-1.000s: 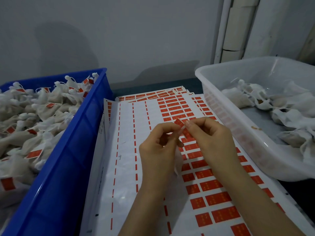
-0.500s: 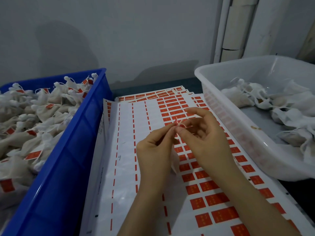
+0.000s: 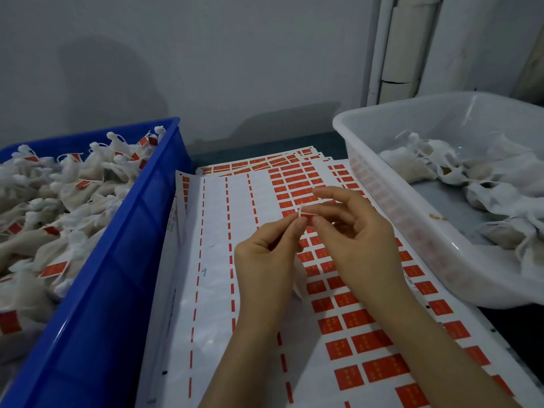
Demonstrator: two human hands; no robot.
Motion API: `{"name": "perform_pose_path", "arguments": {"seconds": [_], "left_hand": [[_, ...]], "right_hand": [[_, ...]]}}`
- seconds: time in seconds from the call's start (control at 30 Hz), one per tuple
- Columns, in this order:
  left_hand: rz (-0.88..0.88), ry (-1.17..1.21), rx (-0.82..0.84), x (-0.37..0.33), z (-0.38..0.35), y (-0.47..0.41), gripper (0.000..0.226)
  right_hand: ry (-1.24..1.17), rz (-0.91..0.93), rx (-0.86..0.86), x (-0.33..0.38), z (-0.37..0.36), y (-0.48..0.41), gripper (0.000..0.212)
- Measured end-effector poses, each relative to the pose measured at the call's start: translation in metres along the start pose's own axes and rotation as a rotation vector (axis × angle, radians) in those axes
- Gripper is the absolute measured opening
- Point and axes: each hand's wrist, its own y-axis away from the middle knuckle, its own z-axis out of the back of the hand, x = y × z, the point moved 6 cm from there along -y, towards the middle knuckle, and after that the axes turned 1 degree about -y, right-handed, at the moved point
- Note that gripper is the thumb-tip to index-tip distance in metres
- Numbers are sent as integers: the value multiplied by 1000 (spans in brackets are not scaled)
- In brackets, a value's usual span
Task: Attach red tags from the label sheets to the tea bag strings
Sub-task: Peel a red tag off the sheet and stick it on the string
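Two wrists raised above label sheets (image 3: 235, 304), L grip (image 3: 265, 260) prob. pinching string (image 3: 300, 209), R grip (image 3: 362, 240) pinching red tag (image 3: 306, 216)

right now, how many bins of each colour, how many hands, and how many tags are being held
blue bin: 1
white bin: 1
hands: 2, left hand and right hand
red tag pinched between them: 1
total: 5

Open lane over the label sheets (image 3: 215, 231) between 2 bins, blue crate (image 3: 117, 275) walling off the left, white tub (image 3: 397, 219) walling off the right, grey wall (image 3: 235, 69) blocking the far end
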Motion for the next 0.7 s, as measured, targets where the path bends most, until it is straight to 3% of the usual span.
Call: {"name": "perform_pose_path", "arguments": {"seconds": [0.23,0.7], "left_hand": [[101,70,-25,4,1,-1,9],[127,91,-12,5,-1,0,4]], "right_hand": [[-91,-62,-56,-2,0,0,36],[-73,-125,-109,-9,6,-2,33]]}}
